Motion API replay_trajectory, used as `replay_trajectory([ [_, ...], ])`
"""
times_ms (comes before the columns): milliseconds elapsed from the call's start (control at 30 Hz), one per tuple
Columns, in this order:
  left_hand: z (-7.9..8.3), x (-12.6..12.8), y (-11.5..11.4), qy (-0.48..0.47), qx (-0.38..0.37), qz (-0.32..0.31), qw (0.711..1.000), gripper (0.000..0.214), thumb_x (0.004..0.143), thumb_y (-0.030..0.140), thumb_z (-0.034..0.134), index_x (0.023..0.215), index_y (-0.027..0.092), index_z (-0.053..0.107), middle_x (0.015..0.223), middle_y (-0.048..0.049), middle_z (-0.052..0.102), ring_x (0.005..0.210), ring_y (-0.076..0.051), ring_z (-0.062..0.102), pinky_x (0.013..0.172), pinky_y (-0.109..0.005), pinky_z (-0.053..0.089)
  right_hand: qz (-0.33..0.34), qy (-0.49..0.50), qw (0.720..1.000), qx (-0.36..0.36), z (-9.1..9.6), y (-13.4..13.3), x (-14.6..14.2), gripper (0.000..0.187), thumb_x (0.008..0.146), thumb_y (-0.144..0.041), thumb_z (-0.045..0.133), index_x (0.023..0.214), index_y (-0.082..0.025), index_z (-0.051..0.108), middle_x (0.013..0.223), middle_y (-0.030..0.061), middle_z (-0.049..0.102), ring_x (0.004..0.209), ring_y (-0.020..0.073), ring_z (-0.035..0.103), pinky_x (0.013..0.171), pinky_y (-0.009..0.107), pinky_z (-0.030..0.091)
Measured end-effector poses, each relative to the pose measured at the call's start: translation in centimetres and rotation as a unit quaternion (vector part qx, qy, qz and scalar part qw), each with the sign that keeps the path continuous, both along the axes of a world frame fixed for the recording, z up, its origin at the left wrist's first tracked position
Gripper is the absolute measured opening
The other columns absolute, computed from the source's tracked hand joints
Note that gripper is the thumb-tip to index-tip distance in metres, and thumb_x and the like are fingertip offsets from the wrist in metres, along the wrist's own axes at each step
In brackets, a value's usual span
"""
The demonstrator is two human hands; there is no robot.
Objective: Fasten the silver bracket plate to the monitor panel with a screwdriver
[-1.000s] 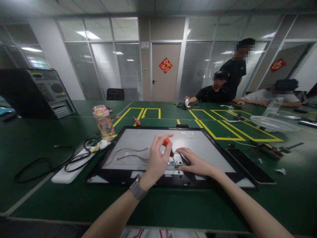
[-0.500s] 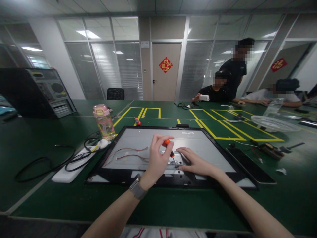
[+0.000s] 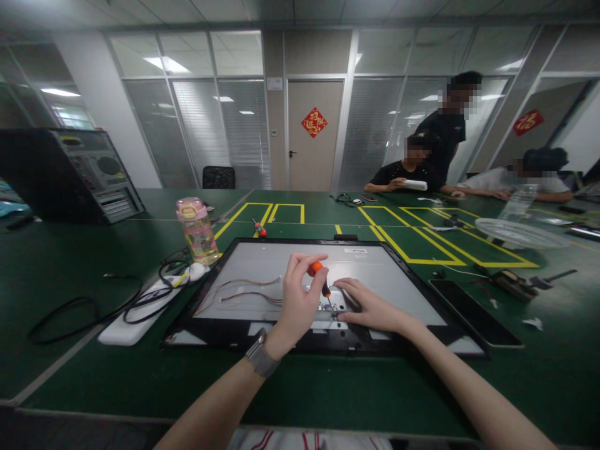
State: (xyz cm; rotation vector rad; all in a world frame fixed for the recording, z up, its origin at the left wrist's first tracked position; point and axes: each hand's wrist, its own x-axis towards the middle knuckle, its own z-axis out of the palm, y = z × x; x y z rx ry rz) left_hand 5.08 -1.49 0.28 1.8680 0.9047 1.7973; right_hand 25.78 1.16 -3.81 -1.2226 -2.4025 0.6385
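A monitor panel (image 3: 276,269) lies back side up on the table, with a silver back and a black frame. My left hand (image 3: 300,297) is closed around a screwdriver (image 3: 325,289) with an orange and black handle. Its shaft points down at a small metal bracket (image 3: 328,307) near the panel's front edge; the tip's exact contact is too small to make out. On the right side of that bracket rests my right hand (image 3: 370,306), thumb and fingers stretched apart. Thin cables (image 3: 244,294) run across the panel to the left of my left hand.
Left stand a pink-lidded bottle (image 3: 197,231), a white power strip (image 3: 140,312) with black cables, and a computer case (image 3: 70,175). On the right lie a black phone-like slab (image 3: 473,312) and a caliper-like tool (image 3: 520,284). Across the table are several people, one holding a white object (image 3: 415,185).
The person across the table has lowered and turned the white object, which now sits further right. My hands, the screwdriver and the panel look almost unmoved.
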Motion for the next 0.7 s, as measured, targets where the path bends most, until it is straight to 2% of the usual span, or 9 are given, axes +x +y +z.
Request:
replay_trajectory([
  [67, -0.1, 0.0, -0.04, -0.01, -0.011, -0.044, 0.999, 0.025, 0.096, 0.018, 0.046, 0.115, 0.022, 0.062, 0.101, -0.0056, 0.059, 0.093, -0.019, 0.059, 0.084, -0.031, 0.047, 0.003, 0.001, 1.0, 0.005, -0.17, 0.07, 0.1, 0.067, 0.08, -0.049, 0.066, 0.137, -0.02, 0.045, 0.14, 0.0142, 0.045, 0.13, 0.0318, 0.043, 0.11, 0.049, 0.034],
  [133, -0.16, 0.0, -0.11, -0.012, -0.016, -0.075, 0.997, 0.028, 0.097, 0.017, 0.042, 0.117, 0.022, 0.062, 0.106, -0.0065, 0.06, 0.1, -0.02, 0.059, 0.088, -0.032, 0.046, 0.005, 0.002, 1.0, 0.008, -0.26, 0.13, 0.16, 0.067, 0.08, -0.049, 0.066, 0.136, -0.019, 0.045, 0.139, 0.0147, 0.045, 0.129, 0.0317, 0.043, 0.11, 0.049, 0.034],
  [200, -0.19, 0.02, -0.17, 0.0, -0.004, -0.066, 0.998, 0.024, 0.095, 0.019, 0.049, 0.11, 0.023, 0.066, 0.104, -0.0055, 0.059, 0.099, -0.02, 0.058, 0.088, -0.032, 0.046, 0.006, 0.005, 1.0, 0.009, -0.27, 0.13, 0.16, 0.067, 0.081, -0.049, 0.066, 0.137, -0.019, 0.044, 0.139, 0.0148, 0.045, 0.129, 0.0321, 0.043, 0.109, 0.049, 0.035],
  [300, -0.17, 0.04, -0.2, 0.006, 0.014, -0.025, 1.0, 0.014, 0.088, 0.02, 0.061, 0.099, 0.024, 0.07, 0.093, -0.0029, 0.055, 0.087, -0.018, 0.057, 0.08, -0.03, 0.047, 0.008, 0.007, 1.0, 0.009, -0.19, 0.1, 0.1, 0.068, 0.081, -0.049, 0.066, 0.138, -0.021, 0.043, 0.139, 0.0142, 0.046, 0.129, 0.0325, 0.043, 0.109, 0.05, 0.035],
  [367, -0.12, 0.04, -0.18, -0.001, 0.009, -0.025, 1.0, 0.015, 0.09, 0.02, 0.059, 0.1, 0.023, 0.07, 0.09, -0.0024, 0.055, 0.083, -0.017, 0.057, 0.077, -0.029, 0.047, 0.006, 0.004, 1.0, 0.007, -0.15, 0.09, 0.08, 0.067, 0.08, -0.049, 0.066, 0.137, -0.021, 0.044, 0.139, 0.0138, 0.046, 0.129, 0.0323, 0.043, 0.109, 0.05, 0.035],
  [533, -0.02, -0.04, -0.09, -0.028, -0.035, -0.07, 0.997, 0.028, 0.097, 0.019, 0.043, 0.115, 0.021, 0.065, 0.098, -0.0049, 0.06, 0.091, -0.017, 0.06, 0.082, -0.029, 0.047, 0.003, -0.001, 1.0, 0.003, -0.18, 0.07, 0.13, 0.068, 0.08, -0.049, 0.067, 0.137, -0.019, 0.045, 0.14, 0.0149, 0.045, 0.129, 0.032, 0.043, 0.11, 0.048, 0.034],
  [700, 0.06, 0.01, 0.13, -0.03, -0.024, -0.021, 0.999, 0.016, 0.089, 0.022, 0.06, 0.1, 0.022, 0.072, 0.087, -0.0017, 0.053, 0.082, -0.016, 0.055, 0.078, -0.027, 0.046, 0.006, 0.002, 1.0, 0.006, -0.38, 0.13, 0.15, 0.067, 0.081, -0.048, 0.066, 0.138, -0.02, 0.043, 0.139, 0.014, 0.045, 0.129, 0.032, 0.043, 0.109, 0.049, 0.035],
])
